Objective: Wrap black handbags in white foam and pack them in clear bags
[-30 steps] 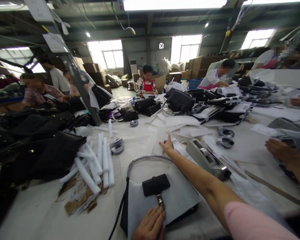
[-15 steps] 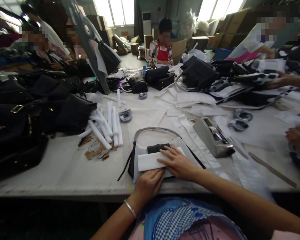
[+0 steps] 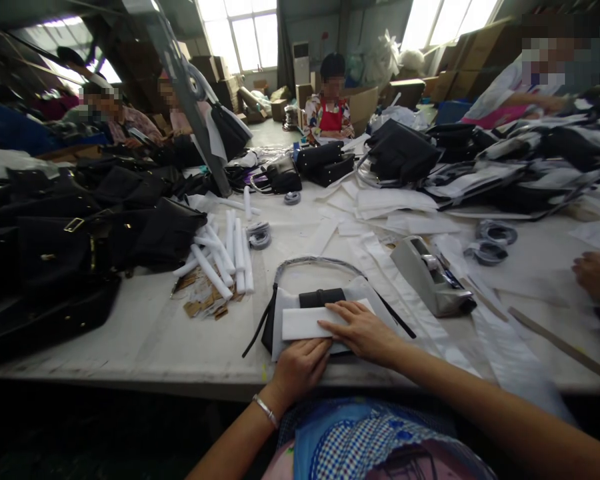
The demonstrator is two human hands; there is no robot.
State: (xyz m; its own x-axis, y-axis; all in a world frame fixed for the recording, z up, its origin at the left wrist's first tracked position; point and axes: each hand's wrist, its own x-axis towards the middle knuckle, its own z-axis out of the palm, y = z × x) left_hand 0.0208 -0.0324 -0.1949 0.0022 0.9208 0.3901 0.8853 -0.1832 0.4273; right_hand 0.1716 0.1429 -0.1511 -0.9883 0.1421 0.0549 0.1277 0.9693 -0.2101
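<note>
In front of me on the table lies a black handbag (image 3: 267, 333) with a wrapped handle (image 3: 320, 260) arched away from me. Pale translucent wrapping covers much of its body, and a dark strap tab (image 3: 322, 298) shows at the middle. A flat white foam sheet (image 3: 305, 323) rests across the bag. My right hand (image 3: 363, 330) lies on the sheet's right part, fingers stretched and apart. Along the sheet's lower edge, my left hand (image 3: 303, 367) has its fingers pressed together on it; the thumb is mostly hidden.
White foam rods (image 3: 237, 250) and brown tags (image 3: 205, 307) lie left of the bag. A grey tape dispenser (image 3: 433, 280) stands to the right. Black bags (image 3: 55, 260) are heaped at far left. A co-worker's hand (image 3: 597, 277) rests at the right edge.
The view has shifted slightly, so everything sits a little further right. Both hands stay on the foam sheet and bag. The co-worker's upper hand at the right has left the view.
</note>
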